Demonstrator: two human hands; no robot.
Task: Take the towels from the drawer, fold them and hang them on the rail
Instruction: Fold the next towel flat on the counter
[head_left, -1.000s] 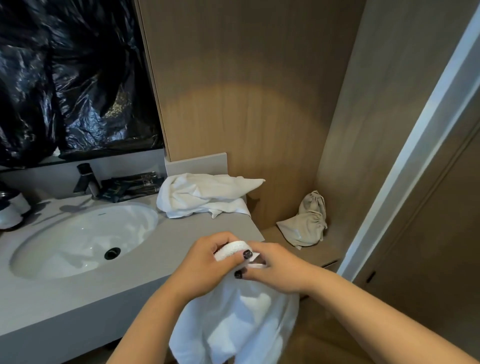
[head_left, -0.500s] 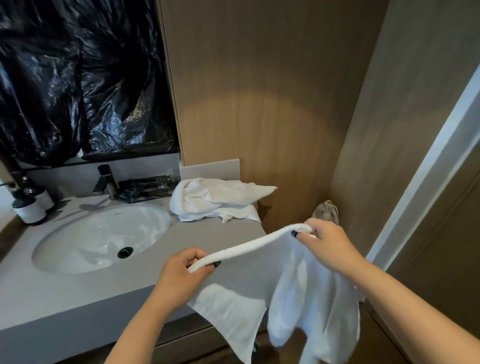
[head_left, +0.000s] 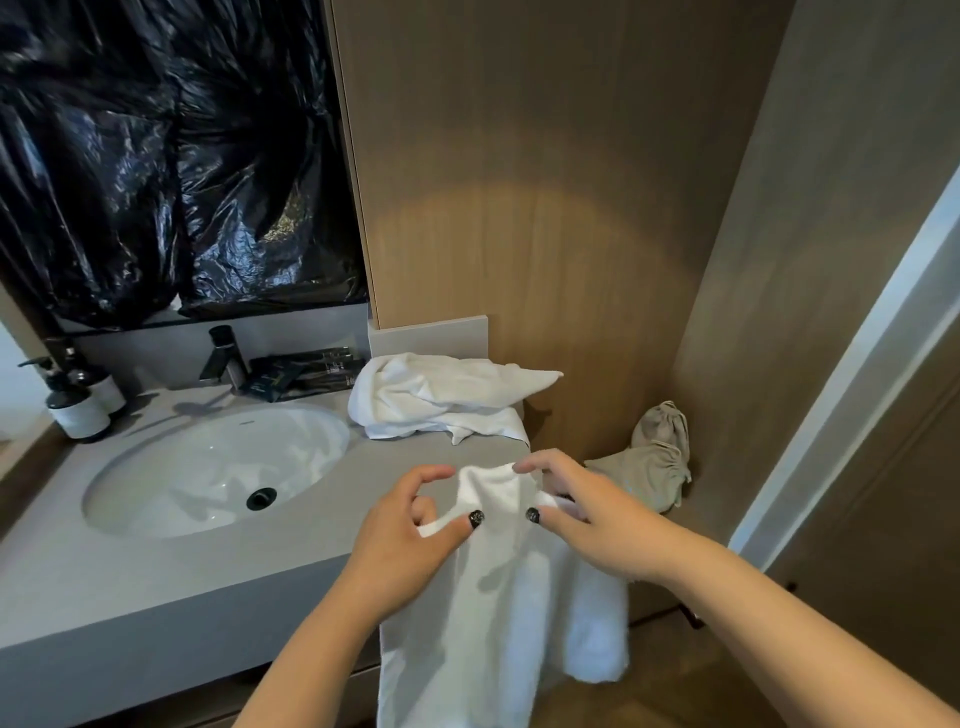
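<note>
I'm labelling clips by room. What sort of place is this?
Most likely a hotel-style bathroom: an oval white sink set in a grey counter, a dark tap, pump bottles, and white towels, one crumpled, one held.

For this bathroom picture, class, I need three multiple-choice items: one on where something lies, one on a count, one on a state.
1. Where does the crumpled white towel lie?
A. in the sink
B. on the counter right of the sink
C. on the floor

2. How many pump bottles stand at the counter's left end?
A. two
B. four
C. none

3. How is the hanging towel held?
A. left hand only
B. draped on a rail
C. pinched by both hands

Answers: 1 B, it rests on the counter beside the sink. 2 A, two pump bottles show. 3 C, the left hand and right hand each grip its top edge.
</note>
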